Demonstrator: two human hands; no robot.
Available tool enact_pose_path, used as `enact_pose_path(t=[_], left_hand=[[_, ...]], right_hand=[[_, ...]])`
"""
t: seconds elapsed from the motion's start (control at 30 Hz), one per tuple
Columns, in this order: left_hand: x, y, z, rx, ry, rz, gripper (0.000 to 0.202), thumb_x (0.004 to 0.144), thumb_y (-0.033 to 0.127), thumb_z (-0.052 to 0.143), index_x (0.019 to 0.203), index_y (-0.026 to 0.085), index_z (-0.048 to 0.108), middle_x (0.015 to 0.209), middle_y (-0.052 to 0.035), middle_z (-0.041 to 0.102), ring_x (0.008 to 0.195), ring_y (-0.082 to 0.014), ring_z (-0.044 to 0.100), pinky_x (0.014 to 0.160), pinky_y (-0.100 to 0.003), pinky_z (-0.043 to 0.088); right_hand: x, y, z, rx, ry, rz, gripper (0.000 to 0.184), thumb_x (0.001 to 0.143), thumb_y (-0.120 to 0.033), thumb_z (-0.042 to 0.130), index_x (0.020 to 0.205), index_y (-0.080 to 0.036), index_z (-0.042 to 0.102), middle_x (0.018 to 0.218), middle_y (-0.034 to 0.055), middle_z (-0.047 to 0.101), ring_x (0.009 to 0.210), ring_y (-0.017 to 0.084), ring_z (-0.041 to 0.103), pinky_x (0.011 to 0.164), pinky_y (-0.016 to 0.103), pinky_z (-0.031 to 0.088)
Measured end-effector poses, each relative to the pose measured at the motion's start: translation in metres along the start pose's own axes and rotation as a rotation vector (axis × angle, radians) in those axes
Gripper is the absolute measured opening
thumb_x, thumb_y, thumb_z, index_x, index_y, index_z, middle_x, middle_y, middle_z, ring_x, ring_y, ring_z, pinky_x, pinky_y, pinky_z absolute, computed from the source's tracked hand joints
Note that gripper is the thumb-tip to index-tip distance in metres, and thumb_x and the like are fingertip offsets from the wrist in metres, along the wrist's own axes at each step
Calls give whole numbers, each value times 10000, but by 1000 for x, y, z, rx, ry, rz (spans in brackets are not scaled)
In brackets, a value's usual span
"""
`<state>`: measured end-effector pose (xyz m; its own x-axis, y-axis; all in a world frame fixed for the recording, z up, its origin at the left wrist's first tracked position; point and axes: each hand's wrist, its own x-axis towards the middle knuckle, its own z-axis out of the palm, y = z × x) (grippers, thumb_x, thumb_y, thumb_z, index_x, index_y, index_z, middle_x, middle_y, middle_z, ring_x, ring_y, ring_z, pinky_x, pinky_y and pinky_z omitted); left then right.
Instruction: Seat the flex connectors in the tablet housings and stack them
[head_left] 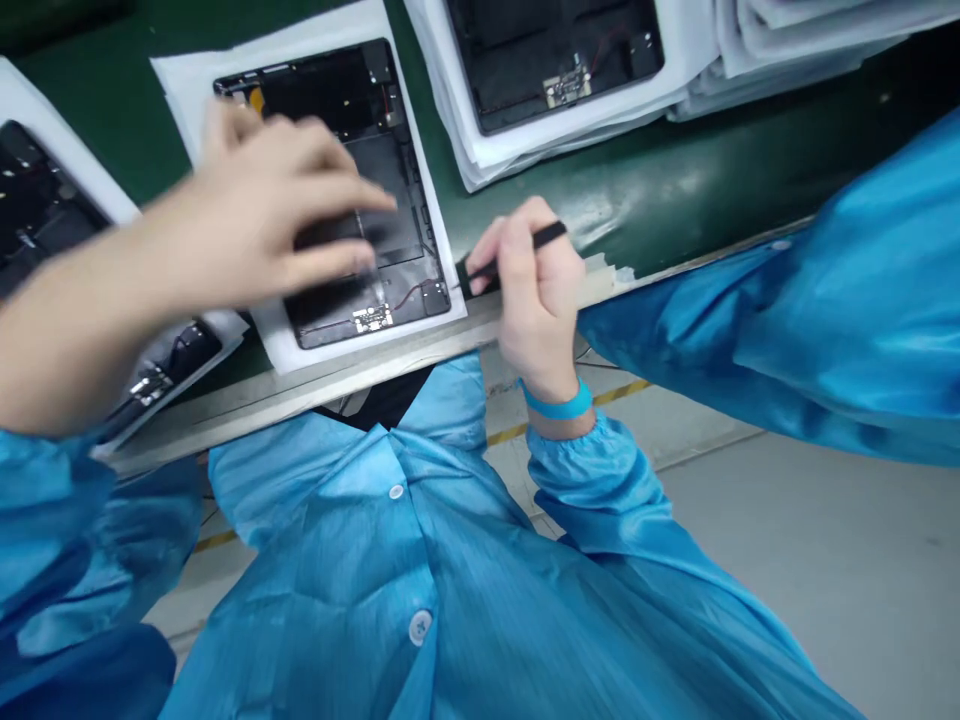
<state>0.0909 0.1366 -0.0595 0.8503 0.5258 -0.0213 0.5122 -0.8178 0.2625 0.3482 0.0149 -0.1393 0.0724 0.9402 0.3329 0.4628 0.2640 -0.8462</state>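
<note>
Tablet housing (pixel 394 240) under open left hand (pixel 270 205); right hand (pixel 536 300) gripping black pen-shaped tool (pixel 549 235) just beside housing edge.

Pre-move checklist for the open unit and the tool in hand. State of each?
Right hand grip on slim black tool: ok, held firmly in the fingers.
Blue wrist strap on right wrist: ok, worn; ground lead not visible.
Open tablet housing on white sheet: ok, lying flat.
Small circuit board at housing's near edge: cannot tell if seated.
Red wire beside it: cannot tell if secured.
Left hand over housing: cannot tell if touching; blurred.
</note>
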Motion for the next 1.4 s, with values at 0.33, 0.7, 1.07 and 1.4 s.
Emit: enact_pose_path(t=[0.33,0.7,1.07,1.4], left_hand=[[53,-78,-54,134,-272,-642,732,1048,432,689,1595,-49,616,1354,-134,657,1562,-564,524,1306,-702,409],[1,-65,-56,-94,-286,-675,239,1139,316,722,1230,108,799,1164,-62,771,1252,-316,756,1167,-534,621],[-121,-55,-110,-409,-51,-807,254,1109,148,748,1352,92,798,910,0,745,879,-159,746,800,-204,433],[-206,-147,-84,-142,-79,-1145,275,1101,398,798,1180,137,771,1203,-74,782,1158,-243,762,1107,-478,639]], right_hand=[[-103,-72,24,1131,-325,635,525,1133,-623,631,758,-262,695,702,9,609,710,211,567,780,383,476],[-114,-70,38,1086,-71,893,384,964,-688,863,1128,-342,883,1167,-8,852,1183,203,794,1192,412,622],[-104,-126,69,1020,-153,801,367,995,-642,856,1178,-328,914,1037,20,863,956,172,776,960,336,659],[-93,-156,160,1352,-567,941,527,849,-695,963,1144,-264,896,1468,63,818,1321,265,790,1208,433,623]])
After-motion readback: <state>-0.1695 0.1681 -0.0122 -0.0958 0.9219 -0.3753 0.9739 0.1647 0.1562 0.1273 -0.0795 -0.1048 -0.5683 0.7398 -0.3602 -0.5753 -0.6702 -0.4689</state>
